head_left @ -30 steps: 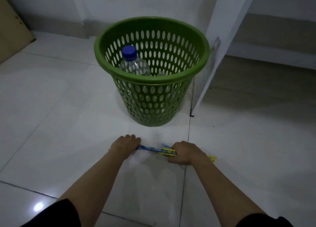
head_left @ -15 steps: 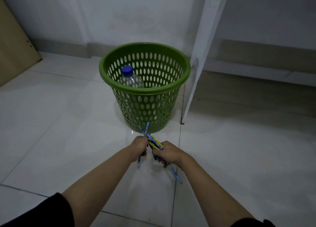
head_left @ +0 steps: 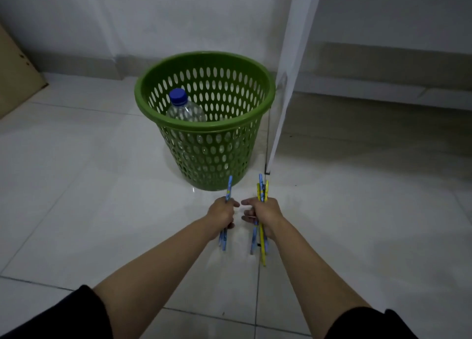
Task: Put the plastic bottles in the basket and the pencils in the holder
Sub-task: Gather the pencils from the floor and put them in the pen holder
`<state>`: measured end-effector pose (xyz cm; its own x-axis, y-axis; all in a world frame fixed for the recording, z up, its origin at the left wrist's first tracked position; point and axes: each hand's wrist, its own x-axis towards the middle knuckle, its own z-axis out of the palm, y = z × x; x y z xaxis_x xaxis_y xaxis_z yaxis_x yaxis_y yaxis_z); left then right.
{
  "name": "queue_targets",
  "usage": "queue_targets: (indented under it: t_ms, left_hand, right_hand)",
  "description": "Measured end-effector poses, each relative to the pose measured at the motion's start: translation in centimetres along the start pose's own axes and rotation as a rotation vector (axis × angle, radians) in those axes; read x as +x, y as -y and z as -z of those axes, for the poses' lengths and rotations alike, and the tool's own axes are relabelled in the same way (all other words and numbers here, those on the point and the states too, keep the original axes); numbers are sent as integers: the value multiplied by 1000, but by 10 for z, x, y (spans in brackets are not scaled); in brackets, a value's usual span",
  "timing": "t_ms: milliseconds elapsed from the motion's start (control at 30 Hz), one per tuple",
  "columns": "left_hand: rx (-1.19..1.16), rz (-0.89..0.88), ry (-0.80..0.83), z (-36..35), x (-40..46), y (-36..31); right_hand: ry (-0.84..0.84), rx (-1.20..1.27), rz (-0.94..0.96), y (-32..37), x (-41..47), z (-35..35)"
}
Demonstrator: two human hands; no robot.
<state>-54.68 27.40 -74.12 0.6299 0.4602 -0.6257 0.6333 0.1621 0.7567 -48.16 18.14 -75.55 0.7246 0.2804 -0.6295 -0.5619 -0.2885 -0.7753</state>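
Observation:
A green perforated basket [head_left: 204, 128] stands on the tiled floor ahead of me. Inside it stands a clear plastic bottle [head_left: 185, 110] with a blue cap. My left hand [head_left: 221, 211] is closed around blue pencils [head_left: 229, 189] held upright, just in front of the basket's base. My right hand [head_left: 263, 212], a little to the right, grips a bunch of blue and yellow pencils [head_left: 262, 190], also upright, their ends sticking out above and below the fist. No pencil holder is in view.
A white slanted panel [head_left: 288, 65] leans just right of the basket, its foot on the floor by my right hand. A tan board [head_left: 15, 78] rests against the wall at far left. White floor tiles [head_left: 89, 198] stretch left and right.
The pencils were lifted off the floor and have been split into two bunches, one per hand, now held upright and apart. The view has pulled back from the basket.

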Motion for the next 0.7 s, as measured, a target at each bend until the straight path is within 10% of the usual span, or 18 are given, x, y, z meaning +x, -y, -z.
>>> queue_targets:
  t_ms: [700]
  left_hand:
    - [-315,172,-92,10,-231,-223]
  right_hand:
    - [-104,-146,-65,238,-233,16]
